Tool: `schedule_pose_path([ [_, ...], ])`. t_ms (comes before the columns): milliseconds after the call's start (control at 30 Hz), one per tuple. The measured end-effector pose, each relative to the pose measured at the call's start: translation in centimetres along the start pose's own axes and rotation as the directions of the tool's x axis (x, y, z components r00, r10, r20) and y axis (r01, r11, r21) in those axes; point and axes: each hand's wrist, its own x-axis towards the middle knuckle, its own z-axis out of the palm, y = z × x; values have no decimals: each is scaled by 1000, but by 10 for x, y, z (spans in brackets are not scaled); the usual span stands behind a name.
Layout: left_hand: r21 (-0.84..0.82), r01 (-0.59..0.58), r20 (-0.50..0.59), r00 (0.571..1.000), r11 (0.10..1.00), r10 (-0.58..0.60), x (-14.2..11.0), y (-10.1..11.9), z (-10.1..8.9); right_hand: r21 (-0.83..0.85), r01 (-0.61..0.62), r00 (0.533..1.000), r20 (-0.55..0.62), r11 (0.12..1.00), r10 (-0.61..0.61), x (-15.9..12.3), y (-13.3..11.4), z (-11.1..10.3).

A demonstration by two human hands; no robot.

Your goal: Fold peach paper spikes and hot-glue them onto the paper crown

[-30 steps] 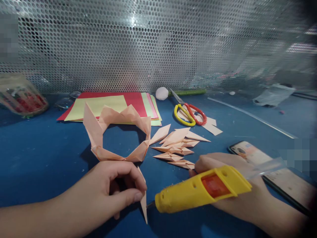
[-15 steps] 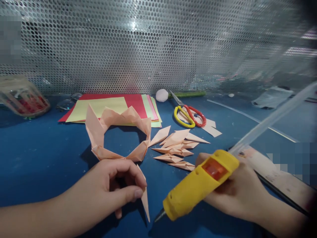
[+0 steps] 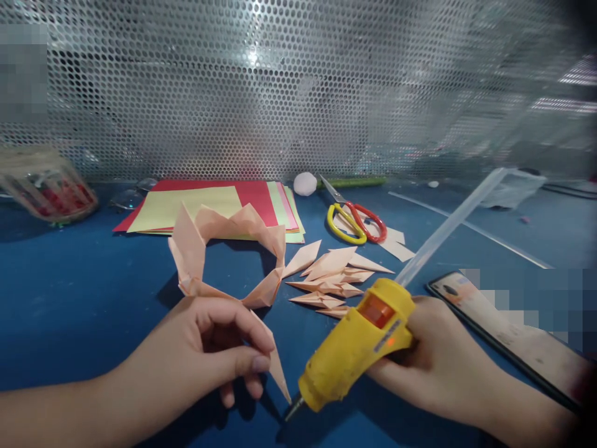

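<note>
My left hand [image 3: 219, 345] pinches a pointed, folded peach paper piece [image 3: 275, 367] between thumb and fingers, its tip pointing down to the right. My right hand [image 3: 438, 367] grips a yellow glue gun [image 3: 354, 345] with a clear glue stick [image 3: 448, 227] poking out of its back. The gun's metal nozzle [image 3: 293, 409] sits just below and right of the paper's tip. Behind my left hand lies a ring of joined peach paper pieces [image 3: 224, 255]. A small heap of loose folded peach pieces [image 3: 331, 274] lies to the right of the ring.
A stack of coloured paper sheets [image 3: 219, 202] lies at the back, with yellow-and-red scissors [image 3: 357, 221] and a white ball [image 3: 305, 183] beside it. A phone [image 3: 504, 323] lies at the right. A clear bag [image 3: 46, 186] sits far left. Perforated metal mesh [image 3: 298, 87] walls the blue table [image 3: 69, 286].
My right hand has swung the glue gun from lying level to nozzle-down, glue stick now raised up-right. The nozzle has come close to the paper tip. My left hand barely moved.
</note>
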Motion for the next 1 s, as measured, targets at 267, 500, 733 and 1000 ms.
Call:
schedule_pose_path([
  [267, -16, -21, 20, 1000, 1000, 21, 1, -1, -2, -51, -81, 997, 2, 995, 82, -2, 2, 2],
  [500, 9, -14, 3, 1000, 1000, 14, 4, 1, 0, -46, -140, 990, 7, 989, 140, 4, -5, -2],
  [733, 96, 10, -20, 1000, 995, -8, 1, 4, 3, -32, -175, 984, 20, 984, 176, 4, -5, -2],
  [1000, 66, -18, -47, 999, 998, 21, 3, 6, 2, -7, -197, 979, 45, 980, 197, 4, -5, -2],
])
